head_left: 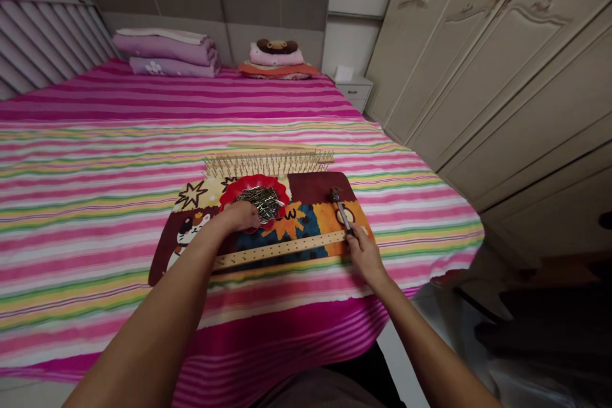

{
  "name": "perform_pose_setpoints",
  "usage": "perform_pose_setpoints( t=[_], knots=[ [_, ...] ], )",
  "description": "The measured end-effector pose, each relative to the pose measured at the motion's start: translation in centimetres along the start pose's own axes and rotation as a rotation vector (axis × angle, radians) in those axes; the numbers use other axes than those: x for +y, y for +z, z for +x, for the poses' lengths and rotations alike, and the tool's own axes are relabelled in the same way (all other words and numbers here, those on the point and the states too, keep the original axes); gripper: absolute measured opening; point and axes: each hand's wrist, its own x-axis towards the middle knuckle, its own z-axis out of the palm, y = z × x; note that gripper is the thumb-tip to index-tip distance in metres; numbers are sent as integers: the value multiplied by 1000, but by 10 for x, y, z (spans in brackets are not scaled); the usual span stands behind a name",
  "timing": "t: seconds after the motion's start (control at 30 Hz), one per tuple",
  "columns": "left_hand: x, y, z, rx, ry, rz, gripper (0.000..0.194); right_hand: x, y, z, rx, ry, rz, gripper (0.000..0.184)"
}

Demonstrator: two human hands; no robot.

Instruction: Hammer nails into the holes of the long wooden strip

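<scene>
My left hand [243, 215] reaches into a red scalloped bowl [229, 190] of loose nails [265, 201]. Its fingers are curled together at the pile's near-left side, and whatever is between the fingertips is hidden. My right hand [364, 254] is closed around the dark handle of a hammer [342, 211], whose head points away from me. Below the bowl, a wooden strip [287, 246] with a row of holes or small nails lies across a patterned mat [329, 188]. The strip's right end is close to my right hand.
Behind the mat, wooden strips bristling with upright nails [268, 164] lie on the striped bedspread [119, 159]. A thin bare strip [268, 145] lies beyond them. Folded bedding [167, 54] is stacked by the headboard. The bed's edge drops off at the right, near a wardrobe [507, 76].
</scene>
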Motion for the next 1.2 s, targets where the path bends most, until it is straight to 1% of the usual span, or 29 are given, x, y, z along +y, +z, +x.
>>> perform_pose_setpoints(
  t=[0.13, 0.23, 0.3, 0.4, 0.47, 0.57, 0.63, 0.77, 0.93, 1.03, 1.1, 1.2],
  knots=[
    [-14, 6, 3, 82, 41, -153, 8, 0, 0, 0, -2, 18, 13, 48],
    [-31, 7, 8, 186, 67, -260, 10, 0, -1, 0, -27, 41, -14, 48],
    [-43, 7, 9, 244, 69, -384, 13, 0, -1, 0, -24, 27, -17, 48],
    [-57, 7, 8, 253, 35, -552, 18, 0, -1, 0, 1, 4, -18, 46],
    [-62, 8, 5, 247, 11, -651, 23, -1, -2, 0, -5, 13, -34, 46],
    [-65, 8, -3, 240, 11, -822, 32, -3, -4, 0, -35, 25, -55, 47],
    [-66, 8, -10, 241, 12, -888, 33, -4, -5, 0, -28, 10, -54, 46],
    [-67, 8, -20, 292, -16, -989, 32, -5, -5, 0, -9, -27, -58, 43],
    [-63, 6, -34, 341, -106, -1181, 31, -6, -4, -1, -20, 20, -79, 47],
    [-59, 7, -45, 381, -121, -1304, 35, -6, -3, -1, -25, 14, -78, 48],
    [-57, 10, -51, 389, -100, -1337, 34, -6, -4, -1, -12, -7, -66, 47],
    [-52, 13, -60, 371, -87, -1330, 28, -6, -4, 0, -10, -22, -35, 45]
  ],
)
